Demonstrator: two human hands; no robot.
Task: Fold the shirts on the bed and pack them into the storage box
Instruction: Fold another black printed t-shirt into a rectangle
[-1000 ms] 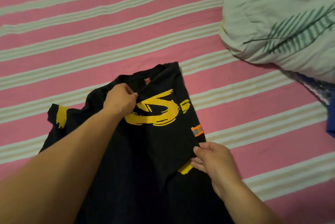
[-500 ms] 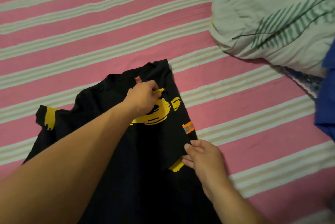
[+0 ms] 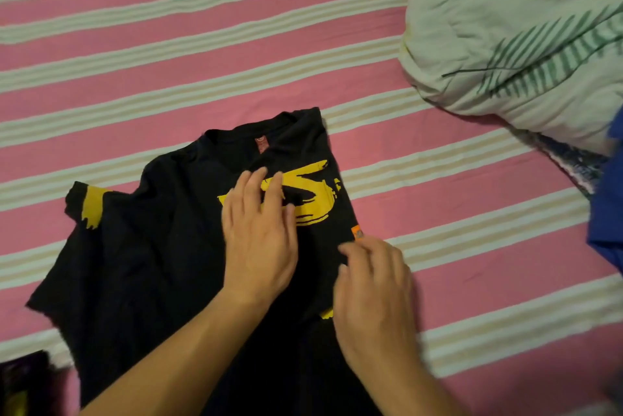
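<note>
The black shirt (image 3: 161, 257) lay front up on the striped bedsheet (image 3: 168, 62), its collar pointing away from the person and its right side already turned in over the body, so that the folded edge ran down from the collar past a small orange tag (image 3: 357, 233). The left hand (image 3: 259, 240) lay flat on the chest of the shirt, fingers straight and spread over the yellow print (image 3: 313, 200), pressing and gripping nothing. The right hand (image 3: 374, 287) rested on the folded edge just below the orange tag, fingers loosely extended; whether they pinched any cloth could not be told, as the hand was blurred. The step in hand looked like smoothing that first side fold, and doing it well would mean sweeping the flat left palm from the shirt's middle out toward the folded edge while the right hand kept that edge straight, so no ridge stayed trapped beneath. The shirt's far sleeve (image 3: 86, 203), with its yellow band, spread out unfolded on the side of the shirt opposite the tag, well apart from both hands. A pale quilt (image 3: 505, 28) sat beyond the shirt's folded side, and blue cloth (image 3: 606, 213) lay near it. No storage box was in view.
</note>
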